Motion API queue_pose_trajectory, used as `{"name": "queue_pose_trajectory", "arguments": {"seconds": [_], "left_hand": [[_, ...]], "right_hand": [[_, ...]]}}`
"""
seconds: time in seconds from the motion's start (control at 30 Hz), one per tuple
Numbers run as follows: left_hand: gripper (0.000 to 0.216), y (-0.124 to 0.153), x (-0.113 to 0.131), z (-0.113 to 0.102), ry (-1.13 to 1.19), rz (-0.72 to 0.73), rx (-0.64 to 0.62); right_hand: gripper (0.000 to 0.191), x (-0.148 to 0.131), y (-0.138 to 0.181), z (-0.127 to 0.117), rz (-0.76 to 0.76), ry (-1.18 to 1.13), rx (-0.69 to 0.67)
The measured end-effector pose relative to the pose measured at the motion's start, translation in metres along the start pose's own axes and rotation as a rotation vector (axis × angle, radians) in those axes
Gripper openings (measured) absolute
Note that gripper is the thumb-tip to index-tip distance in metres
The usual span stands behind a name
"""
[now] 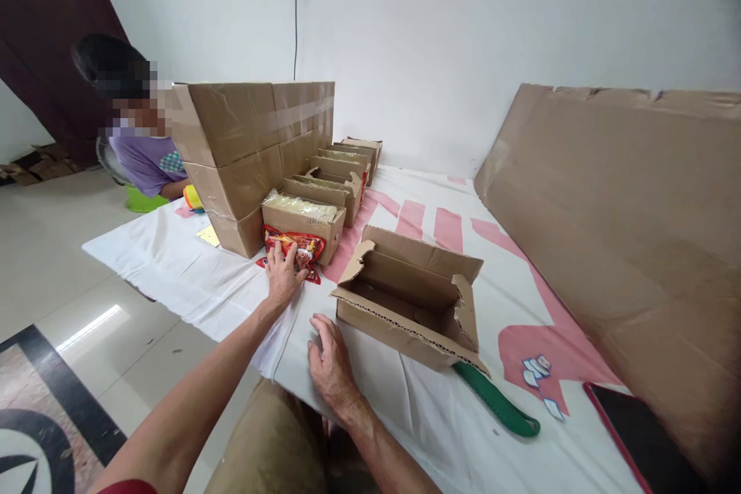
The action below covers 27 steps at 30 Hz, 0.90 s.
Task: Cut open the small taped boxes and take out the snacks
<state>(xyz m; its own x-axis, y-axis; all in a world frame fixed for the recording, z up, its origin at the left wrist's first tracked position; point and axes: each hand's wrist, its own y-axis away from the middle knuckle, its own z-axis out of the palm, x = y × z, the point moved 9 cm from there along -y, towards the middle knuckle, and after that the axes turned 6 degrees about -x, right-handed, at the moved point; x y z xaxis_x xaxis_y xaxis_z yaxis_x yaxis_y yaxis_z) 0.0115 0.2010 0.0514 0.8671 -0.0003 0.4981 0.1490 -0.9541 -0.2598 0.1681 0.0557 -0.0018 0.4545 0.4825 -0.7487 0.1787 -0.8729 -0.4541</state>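
My left hand (282,276) lies on a shiny red food packet (306,244), its fingers apart and laid over the front. The packet leans against a small carton (329,231) with yellowish wrapped contents. My right hand (331,361) is on the white cloth with loosely bent, parted fingers and nothing in it. Just beyond it stands an open cardboard box (394,328) with ragged flaps; its visible inside holds nothing. From under the box's near right corner sticks out a green curved handle (501,405), its other end hidden.
Taped cartons (237,123) are stacked left of a row of open small boxes (333,170). A large cardboard sheet (625,216) rises on the right. A phone-like dark slab (642,440) and paper scraps (536,370) lie nearby. Another person (142,154) sits behind the stack.
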Motion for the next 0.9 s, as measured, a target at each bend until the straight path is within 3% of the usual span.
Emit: {"name": "queue_pose_trajectory", "arguments": {"seconds": [0.27,0.43,0.57,0.67,0.73,0.8,0.9], "left_hand": [[0.081,-0.013,-0.006,0.004,0.038,0.010,-0.048],[0.077,-0.018,-0.009,-0.017,0.081,0.043,-0.091],[0.075,-0.005,-0.001,-0.038,0.107,0.076,-0.058],[0.074,0.033,0.016,-0.044,0.190,0.231,-0.060],[0.075,0.069,0.034,-0.039,0.315,0.401,-0.151],[0.076,0.098,0.043,-0.033,0.460,0.431,-0.245],[0.082,0.114,0.058,-0.023,0.696,0.326,-0.329]], "right_hand": [[0.041,-0.001,-0.006,-0.003,0.079,-0.054,-0.069],[0.034,-0.010,-0.020,-0.011,0.124,-0.103,-0.136],[0.030,-0.044,-0.011,-0.037,0.110,-0.149,-0.206],[0.026,-0.080,0.020,-0.080,0.064,-0.171,-0.278],[0.021,-0.093,0.046,-0.124,0.061,-0.115,-0.265],[0.021,-0.091,0.068,-0.182,0.089,0.004,-0.110],[0.026,-0.059,0.086,-0.264,0.261,0.208,0.199]]}}
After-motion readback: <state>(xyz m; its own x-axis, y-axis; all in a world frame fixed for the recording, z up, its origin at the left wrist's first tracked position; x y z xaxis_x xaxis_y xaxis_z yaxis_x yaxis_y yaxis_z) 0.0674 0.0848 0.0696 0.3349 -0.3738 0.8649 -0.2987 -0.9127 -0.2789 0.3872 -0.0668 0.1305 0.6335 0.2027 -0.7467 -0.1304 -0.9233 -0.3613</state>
